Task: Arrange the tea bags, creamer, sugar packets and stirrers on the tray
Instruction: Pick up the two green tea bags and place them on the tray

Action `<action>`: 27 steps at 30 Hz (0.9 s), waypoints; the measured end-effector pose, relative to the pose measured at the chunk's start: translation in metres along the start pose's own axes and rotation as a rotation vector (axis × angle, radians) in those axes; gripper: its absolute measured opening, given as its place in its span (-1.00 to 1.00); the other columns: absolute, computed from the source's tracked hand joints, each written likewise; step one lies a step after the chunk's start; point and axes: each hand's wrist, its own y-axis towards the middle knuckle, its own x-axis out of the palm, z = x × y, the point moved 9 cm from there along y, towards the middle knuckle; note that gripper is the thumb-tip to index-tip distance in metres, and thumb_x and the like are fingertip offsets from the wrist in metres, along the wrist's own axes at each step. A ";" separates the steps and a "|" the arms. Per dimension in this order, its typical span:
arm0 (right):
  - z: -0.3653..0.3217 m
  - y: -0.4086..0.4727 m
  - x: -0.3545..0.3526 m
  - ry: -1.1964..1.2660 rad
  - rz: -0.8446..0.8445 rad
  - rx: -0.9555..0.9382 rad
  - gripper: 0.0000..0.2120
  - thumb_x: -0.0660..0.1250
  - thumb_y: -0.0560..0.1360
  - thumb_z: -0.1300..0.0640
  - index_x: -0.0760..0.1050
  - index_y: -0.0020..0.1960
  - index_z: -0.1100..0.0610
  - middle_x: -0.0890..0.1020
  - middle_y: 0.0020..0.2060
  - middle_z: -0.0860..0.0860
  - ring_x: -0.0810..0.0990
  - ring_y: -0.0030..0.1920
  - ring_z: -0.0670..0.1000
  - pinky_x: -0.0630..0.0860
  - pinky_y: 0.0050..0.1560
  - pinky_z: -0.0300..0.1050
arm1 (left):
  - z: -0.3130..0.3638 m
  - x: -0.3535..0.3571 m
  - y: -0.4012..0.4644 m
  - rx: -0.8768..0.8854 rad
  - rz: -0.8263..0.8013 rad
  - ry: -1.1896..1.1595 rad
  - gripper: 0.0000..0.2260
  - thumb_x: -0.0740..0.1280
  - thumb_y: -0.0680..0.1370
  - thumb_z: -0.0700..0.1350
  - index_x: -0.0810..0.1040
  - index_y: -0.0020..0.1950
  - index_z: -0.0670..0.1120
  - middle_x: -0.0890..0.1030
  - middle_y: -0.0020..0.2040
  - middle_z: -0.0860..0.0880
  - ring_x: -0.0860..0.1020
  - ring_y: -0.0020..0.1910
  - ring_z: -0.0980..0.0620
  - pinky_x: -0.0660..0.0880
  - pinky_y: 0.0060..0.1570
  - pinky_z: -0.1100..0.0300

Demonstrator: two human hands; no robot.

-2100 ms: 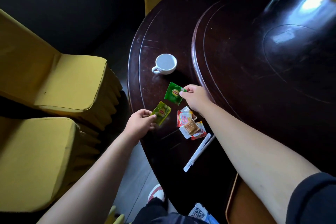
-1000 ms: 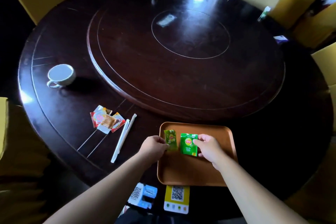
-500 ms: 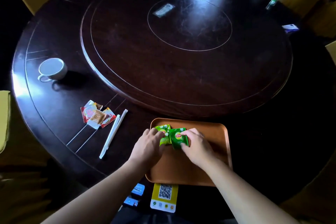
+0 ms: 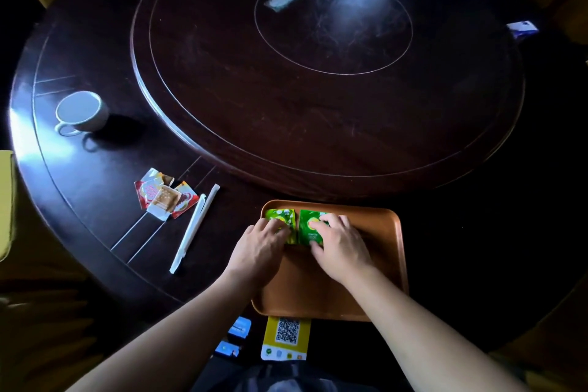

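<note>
- Tea bags sit side by side at the far left corner of the tray (image 4: 378,264), edges nearly touching: a lighter green tea bag (image 4: 280,216) on the left and a darker green tea bag (image 4: 310,223) on the right.
- Each sachet lies flat with its long axis running away from the person, near edge toward the wrists, far edge close to the tray's far rim.
- Left hand (image 4: 259,247) lies palm down over the near half of the lighter green tea bag, fingers spread flat on it and pointing away and slightly right; its grip is a flat press with no pinch.
- Right hand (image 4: 339,247) lies palm down on the darker green tea bag, fingers fanned and pointing away and to the left, thumb along the sachet's near edge; again a flat press with fingers extended, not closed around it.
- Both forearms come up from the bottom of the view and converge on the tray's left half.
- The tray, orange-brown with rounded corners, rests on the near edge of the dark round counter (image 4: 95,200); the rest of its floor is bare.
- Left of the tray on the counter lies a small heap of overlapping red, white and tan packets (image 4: 164,197); which are sugar and which creamer I cannot tell.
- Just right of that heap lie two white stirrers (image 4: 194,229), parallel and touching, long axis running diagonally from near-left to far-right.
- A white cup (image 4: 82,111) stands well apart at the far left, handle toward the near-left.
</note>
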 end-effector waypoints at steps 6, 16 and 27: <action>-0.002 0.005 -0.001 -0.006 -0.020 0.020 -0.60 0.37 0.51 0.05 0.50 0.34 0.02 0.52 0.26 0.01 0.44 0.24 0.11 0.52 0.17 0.06 | -0.001 -0.002 0.007 0.006 -0.019 -0.007 -0.68 0.32 0.45 -0.08 0.58 0.20 0.05 0.61 0.12 0.04 0.57 -0.01 -0.06 0.49 -0.17 0.06; -0.001 0.008 -0.005 0.093 -0.038 0.104 -0.61 0.39 0.50 0.09 0.53 0.32 0.06 0.50 0.29 0.03 0.44 0.28 0.11 0.50 0.23 0.06 | -0.005 -0.007 0.012 0.049 0.015 -0.037 -0.73 0.37 0.45 -0.06 0.60 0.14 0.05 0.60 0.07 0.03 0.57 0.00 -0.06 0.52 -0.18 0.06; -0.027 0.030 -0.024 0.066 -0.059 0.168 -0.87 0.35 0.51 -0.02 0.56 -0.06 0.03 0.59 -0.10 0.01 0.57 0.01 0.10 0.46 -0.08 -0.06 | -0.073 -0.035 -0.005 -0.066 -0.070 -0.246 -0.76 0.26 0.50 0.13 0.58 0.05 0.06 0.59 -0.01 0.03 0.56 0.03 -0.03 0.53 -0.04 0.02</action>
